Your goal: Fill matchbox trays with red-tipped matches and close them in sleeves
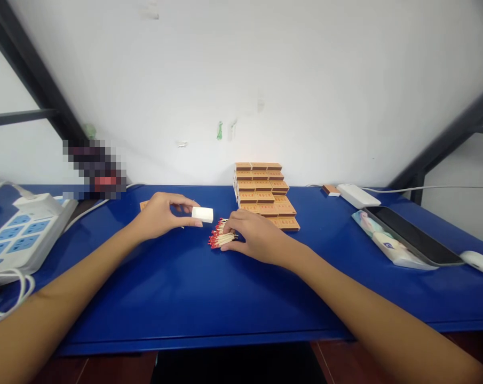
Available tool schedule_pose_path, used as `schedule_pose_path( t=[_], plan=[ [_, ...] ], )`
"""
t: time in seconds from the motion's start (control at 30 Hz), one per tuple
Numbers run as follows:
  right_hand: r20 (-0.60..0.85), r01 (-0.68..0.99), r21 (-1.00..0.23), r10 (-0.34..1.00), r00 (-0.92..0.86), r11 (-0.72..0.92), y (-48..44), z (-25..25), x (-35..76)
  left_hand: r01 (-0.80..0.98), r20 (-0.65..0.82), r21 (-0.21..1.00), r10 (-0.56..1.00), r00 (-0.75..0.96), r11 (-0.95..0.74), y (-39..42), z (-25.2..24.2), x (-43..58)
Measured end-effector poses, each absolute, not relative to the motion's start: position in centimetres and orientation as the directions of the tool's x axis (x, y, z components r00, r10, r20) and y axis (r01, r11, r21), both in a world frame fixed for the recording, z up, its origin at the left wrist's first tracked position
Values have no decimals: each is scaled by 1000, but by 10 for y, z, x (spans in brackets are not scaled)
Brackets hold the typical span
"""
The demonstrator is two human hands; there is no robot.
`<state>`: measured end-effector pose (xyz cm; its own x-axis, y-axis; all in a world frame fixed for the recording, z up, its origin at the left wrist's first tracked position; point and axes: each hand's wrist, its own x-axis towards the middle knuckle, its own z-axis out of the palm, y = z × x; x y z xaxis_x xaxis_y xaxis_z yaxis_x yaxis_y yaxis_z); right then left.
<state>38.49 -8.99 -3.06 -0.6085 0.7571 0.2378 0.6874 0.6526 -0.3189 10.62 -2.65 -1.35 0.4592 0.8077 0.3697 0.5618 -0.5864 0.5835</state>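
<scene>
Between the thumb and fingers of my left hand (163, 216) is a small white matchbox tray (203, 215), held just above the table; its inside cannot be made out. My right hand (259, 236) has its fingers and thumb closed on red-tipped matches (221, 234), which lie in a loose heap on the blue table, heads toward the left. Behind my right hand rise stacked orange matchboxes (261, 185), arranged in steps against the wall. Partly hidden by my left hand, an orange matchbox piece (144, 205) lies on the table.
A white power strip (29, 229) with cables stands at the left. On the right are a phone (413, 234) on a patterned packet (385, 242), a white mouse (479, 261), a white adapter (358, 196) and a single matchbox (330, 190). The wall closes off the back.
</scene>
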Motion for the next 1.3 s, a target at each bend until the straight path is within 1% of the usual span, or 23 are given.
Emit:
schedule_pose_path(
  t=[0.13, 0.2, 0.3, 0.37, 0.43, 0.5, 0.67, 0.77, 0.93, 1.17, 1.3],
  plan=[
    [215, 693, -236, 732, -646, 681, -89, -28, 383, 528, 392, 534, 747, 537, -660, -30, -15, 110],
    [184, 707, -201, 735, -653, 678, -89, -26, 383, 555, 397, 509, 751, 527, -659, -29, -16, 108],
    [163, 717, -182, 740, -653, 673, -88, -23, 383, 600, 398, 475, 766, 505, -643, -28, -16, 106],
    [173, 718, -189, 743, -647, 670, -87, -23, 384, 583, 408, 473, 751, 520, -661, -28, -16, 107],
    [192, 723, -212, 753, -629, 658, -84, -23, 386, 547, 428, 479, 726, 538, -687, -31, -16, 109],
    [230, 722, -262, 768, -598, 641, -81, -23, 389, 529, 448, 477, 712, 540, -702, -34, -16, 113],
    [387, 678, -422, 796, -465, 601, -74, -25, 395, 560, 502, 432, 705, 502, -707, -43, -19, 122],
    [410, 631, -491, 798, -441, 601, -75, -26, 393, 557, 512, 415, 691, 511, -720, -46, -21, 125],
    [431, 608, -522, 800, -418, 598, -76, -27, 389, 516, 478, 438, 677, 559, -736, -47, -23, 128],
    [458, 512, -655, 831, -317, 556, -78, -30, 378, 477, 471, 492, 683, 558, -729, -52, -27, 132],
    [445, 513, -635, 816, -368, 577, -79, -34, 373, 476, 476, 511, 697, 537, -716, -56, -27, 135]
  ],
)
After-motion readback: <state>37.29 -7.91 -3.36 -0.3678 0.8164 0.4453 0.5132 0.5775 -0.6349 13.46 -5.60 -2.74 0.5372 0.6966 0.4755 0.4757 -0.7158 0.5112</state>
